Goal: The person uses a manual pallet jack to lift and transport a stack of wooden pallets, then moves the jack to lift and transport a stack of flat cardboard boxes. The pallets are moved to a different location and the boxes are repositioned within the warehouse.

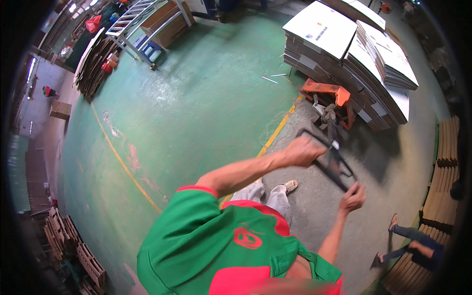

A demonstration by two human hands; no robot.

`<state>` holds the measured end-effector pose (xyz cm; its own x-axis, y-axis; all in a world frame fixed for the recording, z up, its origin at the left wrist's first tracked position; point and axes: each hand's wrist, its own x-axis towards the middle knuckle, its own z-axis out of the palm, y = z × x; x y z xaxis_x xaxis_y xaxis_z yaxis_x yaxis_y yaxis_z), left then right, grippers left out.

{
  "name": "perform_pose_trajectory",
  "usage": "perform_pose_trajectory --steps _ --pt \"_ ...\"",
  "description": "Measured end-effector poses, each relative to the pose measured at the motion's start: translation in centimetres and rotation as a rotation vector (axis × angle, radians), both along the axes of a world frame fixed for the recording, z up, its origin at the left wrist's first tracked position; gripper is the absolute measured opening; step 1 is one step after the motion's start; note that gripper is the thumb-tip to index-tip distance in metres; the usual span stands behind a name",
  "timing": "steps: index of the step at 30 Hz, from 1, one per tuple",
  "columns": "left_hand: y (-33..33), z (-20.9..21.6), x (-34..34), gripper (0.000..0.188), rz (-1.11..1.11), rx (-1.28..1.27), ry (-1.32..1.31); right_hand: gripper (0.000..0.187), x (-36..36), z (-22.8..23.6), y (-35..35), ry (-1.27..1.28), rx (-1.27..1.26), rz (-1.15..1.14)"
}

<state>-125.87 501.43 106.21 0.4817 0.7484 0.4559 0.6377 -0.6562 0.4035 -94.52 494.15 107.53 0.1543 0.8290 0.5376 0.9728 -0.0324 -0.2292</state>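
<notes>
Both hands grip the black loop handle of a pallet jack, which looks smeared by motion. My left hand is closed round its left end, with that arm stretched across in front of me. Towards the right end, my right hand is closed on the handle too. Beyond my hands, the jack's orange body stands against a tall stack of flat cardboard sheets with white printed tops. Its forks are hidden by the stack.
A yellow line crosses the floor by my feet. A person in sandals is at the right, beside piled brown cardboard. Wooden pallets lie lower left. A metal ladder-like frame and more cardboard stand far left.
</notes>
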Motion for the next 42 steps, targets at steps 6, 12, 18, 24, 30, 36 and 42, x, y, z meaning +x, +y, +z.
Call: perform_pose_trajectory --steps 6,12,18,24,30,36,42 --pt "-18.2 -14.0 -2.5 0.006 -0.32 -0.528 0.454 0.039 -3.0 -12.8 -18.1 -0.002 -0.85 0.159" --pt "-9.0 -9.1 -1.9 0.02 -0.495 -0.685 0.395 0.04 -0.1 -5.3 -9.7 0.23 -0.885 0.212" --pt "7.2 4.7 1.1 0.03 -0.139 -0.296 0.109 0.031 2.4 5.3 6.2 0.083 -0.181 0.155" --pt "-3.8 -2.8 1.3 0.039 -0.034 -0.215 0.167 0.022 0.4 -2.9 -3.0 0.037 -0.081 0.033" --pt "-12.3 -14.6 0.1 0.012 -0.327 -0.626 0.485 0.039 -0.8 -10.9 -12.2 0.216 -0.908 0.156" --pt "2.4 -2.6 2.7 0.035 -0.434 -0.615 0.427 0.042 5.1 0.8 0.7 0.298 -0.79 0.247" --pt "14.3 7.8 7.0 0.04 0.001 -0.017 -0.017 0.028 6.3 7.4 13.2 0.175 -0.171 -0.002"
